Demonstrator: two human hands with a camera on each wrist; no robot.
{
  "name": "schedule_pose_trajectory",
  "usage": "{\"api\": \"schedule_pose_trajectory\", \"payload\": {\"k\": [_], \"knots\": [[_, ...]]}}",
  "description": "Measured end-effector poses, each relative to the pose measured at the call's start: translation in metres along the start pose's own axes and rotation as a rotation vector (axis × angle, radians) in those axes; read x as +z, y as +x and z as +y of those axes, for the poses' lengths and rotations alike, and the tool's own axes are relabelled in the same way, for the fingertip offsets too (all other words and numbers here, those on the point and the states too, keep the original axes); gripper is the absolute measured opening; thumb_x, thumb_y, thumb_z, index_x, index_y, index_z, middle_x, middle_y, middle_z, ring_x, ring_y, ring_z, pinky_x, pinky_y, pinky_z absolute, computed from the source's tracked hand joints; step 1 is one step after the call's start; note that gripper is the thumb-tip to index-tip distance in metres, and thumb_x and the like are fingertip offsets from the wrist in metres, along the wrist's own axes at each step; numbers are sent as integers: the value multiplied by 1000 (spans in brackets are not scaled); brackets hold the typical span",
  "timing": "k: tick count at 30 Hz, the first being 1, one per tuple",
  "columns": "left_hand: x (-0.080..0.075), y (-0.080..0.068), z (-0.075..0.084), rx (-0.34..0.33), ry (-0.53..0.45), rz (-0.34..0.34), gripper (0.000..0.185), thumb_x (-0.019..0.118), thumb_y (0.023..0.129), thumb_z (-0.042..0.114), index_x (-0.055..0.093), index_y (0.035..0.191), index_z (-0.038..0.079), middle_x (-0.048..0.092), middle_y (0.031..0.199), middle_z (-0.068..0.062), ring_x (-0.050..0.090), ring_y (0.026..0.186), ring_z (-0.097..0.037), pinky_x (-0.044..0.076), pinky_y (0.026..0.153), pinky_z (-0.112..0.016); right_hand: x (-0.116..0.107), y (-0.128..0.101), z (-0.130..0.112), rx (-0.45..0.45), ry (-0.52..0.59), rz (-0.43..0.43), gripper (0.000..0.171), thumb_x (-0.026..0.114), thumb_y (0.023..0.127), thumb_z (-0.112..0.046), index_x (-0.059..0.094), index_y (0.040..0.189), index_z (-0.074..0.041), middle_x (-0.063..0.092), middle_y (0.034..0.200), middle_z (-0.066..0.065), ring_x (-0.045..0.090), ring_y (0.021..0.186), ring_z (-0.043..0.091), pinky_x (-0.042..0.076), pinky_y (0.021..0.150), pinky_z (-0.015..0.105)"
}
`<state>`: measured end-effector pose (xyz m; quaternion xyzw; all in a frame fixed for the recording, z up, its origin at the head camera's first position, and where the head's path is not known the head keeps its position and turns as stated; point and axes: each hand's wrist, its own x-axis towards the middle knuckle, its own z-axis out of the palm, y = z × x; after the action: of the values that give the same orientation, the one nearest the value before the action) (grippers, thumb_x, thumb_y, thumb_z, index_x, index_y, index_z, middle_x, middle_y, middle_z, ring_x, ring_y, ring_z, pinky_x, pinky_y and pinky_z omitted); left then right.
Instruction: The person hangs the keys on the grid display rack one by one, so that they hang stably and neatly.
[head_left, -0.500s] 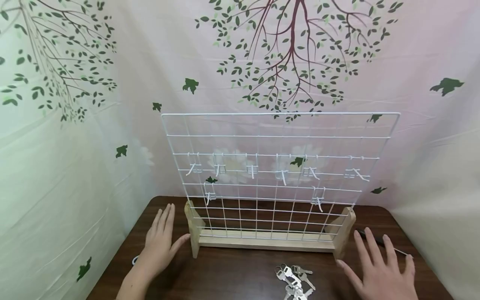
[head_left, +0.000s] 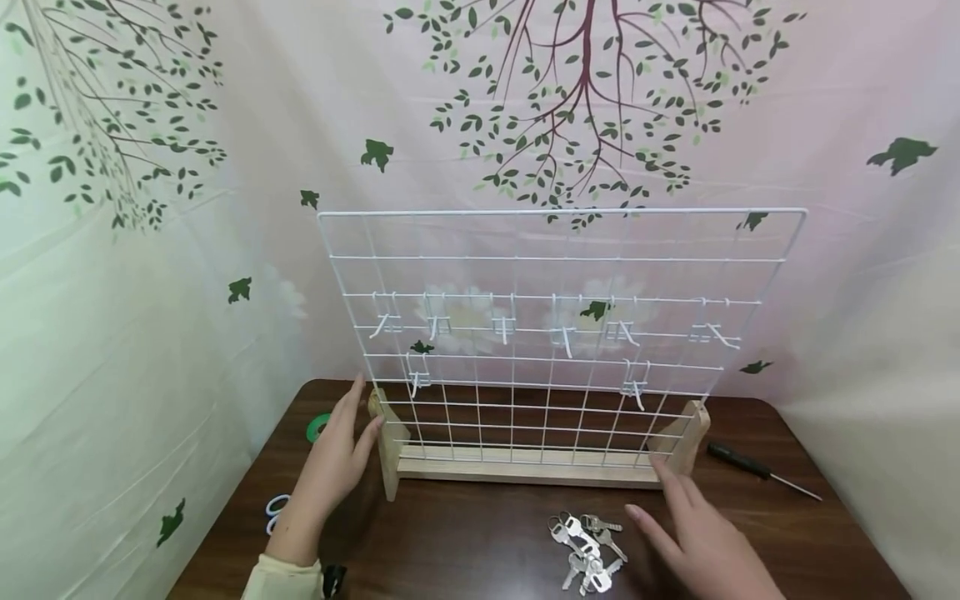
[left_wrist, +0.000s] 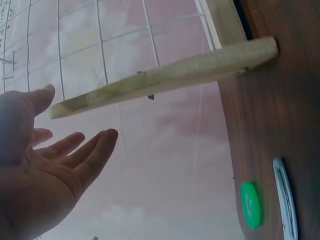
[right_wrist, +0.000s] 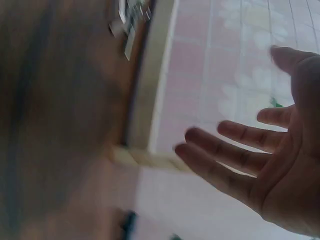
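Observation:
A white wire grid rack (head_left: 562, 212) stands upright in a pale wooden base (head_left: 525, 472), with several white hooks (head_left: 504, 327) hung on it. My left hand (head_left: 333, 467) is beside the left wooden end piece (head_left: 391, 454), fingers extended and thumb near its edge; the left wrist view shows a gap between the fingers and the wood. My right hand (head_left: 701, 533) hovers in front of the right end piece (head_left: 686, 442), fingers spread and nothing held. A bunch of silver keys (head_left: 592, 562) lies on the table to the left of that hand.
On the brown table (head_left: 450, 533), a black-handled screwdriver (head_left: 738, 460) lies at the right. Left of the rack are a green roll of tape (head_left: 313, 427) and white looped handles (head_left: 276, 505), partly behind my left arm. Printed cloth (head_left: 262, 150) hangs behind the table.
My right hand has moved left, toward the rack's right end, uncovering the screwdriver. My left hand has shifted slightly right and turned toward the left end piece; the green roll now shows.

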<state>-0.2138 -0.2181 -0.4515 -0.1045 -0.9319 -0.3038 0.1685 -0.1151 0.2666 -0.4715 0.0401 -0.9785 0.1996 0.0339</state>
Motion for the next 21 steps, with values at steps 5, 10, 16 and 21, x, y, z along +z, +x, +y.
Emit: {"api": "schedule_pose_trajectory", "payload": {"k": [5,10,16,21], "knots": [[4,6,3,-16,-27,16,73,55,114,26,15,174,14,42,169,-23,51,149,-47,48,116,-67,24,10,1,18,161,-120,83,67,104,-52,38,164,-4,61,148,24,66,132,43,59,100,63],[7,9,5,-38,-46,22,66,50,115,30,21,173,14,44,168,-21,51,150,-45,47,118,-67,43,17,4,-20,174,-76,64,76,100,-36,55,152,-4,66,142,20,67,130,40,59,101,60],[8,7,6,-60,-79,52,60,49,116,31,31,170,13,45,168,-21,50,151,-44,48,118,-65,61,24,5,-110,78,21,43,83,94,-24,72,133,-11,74,120,2,70,111,25,59,94,48],[8,5,6,-66,-97,84,53,50,116,28,42,165,10,51,164,-18,54,147,-42,51,116,-62,68,31,5,-163,86,-2,34,85,91,-24,77,123,-16,72,111,-8,68,103,17,58,88,36]]}}
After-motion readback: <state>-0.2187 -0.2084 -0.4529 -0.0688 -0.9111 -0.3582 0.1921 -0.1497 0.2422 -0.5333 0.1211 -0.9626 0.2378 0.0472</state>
